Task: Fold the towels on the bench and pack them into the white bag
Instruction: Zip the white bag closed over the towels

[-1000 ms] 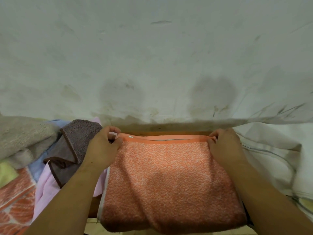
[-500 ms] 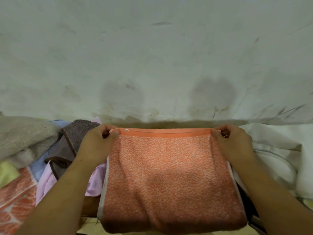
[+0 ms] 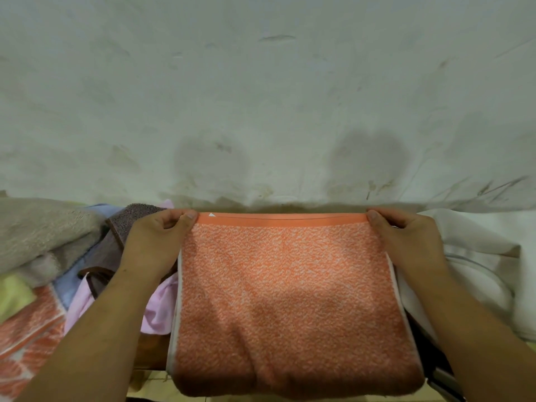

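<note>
An orange speckled towel [image 3: 287,291], folded double, hangs in front of me over the bench edge. My left hand [image 3: 156,242] pinches its top left corner and my right hand [image 3: 406,239] pinches its top right corner, stretching the plain orange hem taut between them. The white bag [image 3: 478,256], with a zip along its rim, lies to the right, just past my right hand. A heap of unfolded towels [image 3: 43,242] sits to the left: beige, brown, blue, pink, yellow-green and an orange patterned one.
A stained pale wall [image 3: 261,97] rises right behind the bench. A strip of the wooden bench [image 3: 150,349] shows under the pink towel. Tiled floor is visible below the towel's lower fold.
Both hands have lifted the towel's top edge up and away from me toward the wall and drawn it tighter. The bench strip behind the hem is now covered.
</note>
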Demonstrator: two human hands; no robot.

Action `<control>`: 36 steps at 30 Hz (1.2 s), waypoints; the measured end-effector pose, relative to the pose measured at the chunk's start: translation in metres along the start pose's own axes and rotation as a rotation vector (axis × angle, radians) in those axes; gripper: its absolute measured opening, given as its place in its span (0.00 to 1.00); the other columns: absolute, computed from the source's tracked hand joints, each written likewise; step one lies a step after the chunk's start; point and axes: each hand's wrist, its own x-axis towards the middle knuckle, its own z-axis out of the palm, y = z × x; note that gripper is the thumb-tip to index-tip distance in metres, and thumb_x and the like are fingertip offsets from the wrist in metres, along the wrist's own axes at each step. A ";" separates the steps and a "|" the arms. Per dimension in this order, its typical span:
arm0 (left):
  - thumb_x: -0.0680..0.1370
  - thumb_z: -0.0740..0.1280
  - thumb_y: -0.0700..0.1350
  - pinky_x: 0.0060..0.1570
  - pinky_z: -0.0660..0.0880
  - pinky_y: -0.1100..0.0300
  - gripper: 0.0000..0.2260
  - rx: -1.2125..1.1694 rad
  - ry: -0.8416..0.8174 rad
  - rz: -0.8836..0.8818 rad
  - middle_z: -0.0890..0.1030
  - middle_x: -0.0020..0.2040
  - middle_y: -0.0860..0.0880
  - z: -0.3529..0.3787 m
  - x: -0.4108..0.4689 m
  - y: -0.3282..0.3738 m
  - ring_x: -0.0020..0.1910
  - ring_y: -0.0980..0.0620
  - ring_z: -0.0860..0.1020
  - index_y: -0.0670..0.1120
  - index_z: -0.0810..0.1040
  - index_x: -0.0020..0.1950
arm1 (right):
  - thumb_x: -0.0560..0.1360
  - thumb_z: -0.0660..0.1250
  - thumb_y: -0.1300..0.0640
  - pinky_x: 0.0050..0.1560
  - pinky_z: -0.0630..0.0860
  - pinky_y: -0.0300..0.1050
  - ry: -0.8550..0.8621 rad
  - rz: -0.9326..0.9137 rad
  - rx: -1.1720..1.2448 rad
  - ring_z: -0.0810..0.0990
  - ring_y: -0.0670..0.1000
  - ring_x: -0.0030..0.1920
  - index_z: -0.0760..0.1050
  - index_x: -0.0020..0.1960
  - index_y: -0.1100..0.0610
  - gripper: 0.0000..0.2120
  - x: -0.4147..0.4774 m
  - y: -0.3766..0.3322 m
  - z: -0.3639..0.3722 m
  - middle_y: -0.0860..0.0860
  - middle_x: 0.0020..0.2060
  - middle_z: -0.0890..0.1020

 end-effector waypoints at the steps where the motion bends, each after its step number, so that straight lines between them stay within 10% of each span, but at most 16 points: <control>1: 0.80 0.67 0.54 0.43 0.71 0.67 0.07 -0.025 0.001 -0.011 0.84 0.45 0.58 0.000 0.000 0.000 0.45 0.64 0.79 0.55 0.83 0.52 | 0.77 0.73 0.55 0.58 0.76 0.39 -0.004 0.007 0.032 0.83 0.40 0.50 0.86 0.55 0.52 0.08 0.001 0.001 0.000 0.39 0.45 0.85; 12: 0.80 0.68 0.48 0.33 0.70 0.80 0.03 -0.254 0.056 -0.041 0.83 0.39 0.62 0.002 0.001 0.001 0.35 0.71 0.79 0.53 0.83 0.51 | 0.78 0.71 0.59 0.49 0.72 0.21 -0.055 -0.007 0.105 0.80 0.29 0.46 0.84 0.59 0.55 0.10 0.005 0.003 0.001 0.42 0.49 0.85; 18: 0.80 0.68 0.53 0.45 0.75 0.63 0.08 -0.263 0.039 -0.090 0.85 0.47 0.54 -0.001 0.002 0.000 0.46 0.55 0.82 0.52 0.84 0.52 | 0.78 0.71 0.57 0.48 0.70 0.19 -0.087 -0.042 -0.004 0.79 0.26 0.46 0.84 0.60 0.53 0.11 0.003 0.000 -0.002 0.39 0.47 0.84; 31: 0.78 0.69 0.56 0.55 0.78 0.53 0.11 -0.324 -0.017 -0.070 0.86 0.52 0.55 -0.025 -0.010 -0.004 0.52 0.55 0.83 0.55 0.85 0.57 | 0.80 0.69 0.51 0.54 0.74 0.41 -0.133 -0.094 -0.216 0.82 0.45 0.49 0.85 0.55 0.51 0.09 -0.005 -0.011 -0.003 0.39 0.42 0.83; 36: 0.75 0.71 0.45 0.36 0.79 0.62 0.10 -0.537 -0.177 -0.101 0.86 0.51 0.45 -0.039 -0.023 0.002 0.40 0.54 0.82 0.45 0.85 0.56 | 0.81 0.67 0.52 0.44 0.70 0.32 -0.103 -0.058 -0.149 0.79 0.38 0.44 0.85 0.54 0.53 0.10 -0.013 -0.019 -0.013 0.44 0.43 0.84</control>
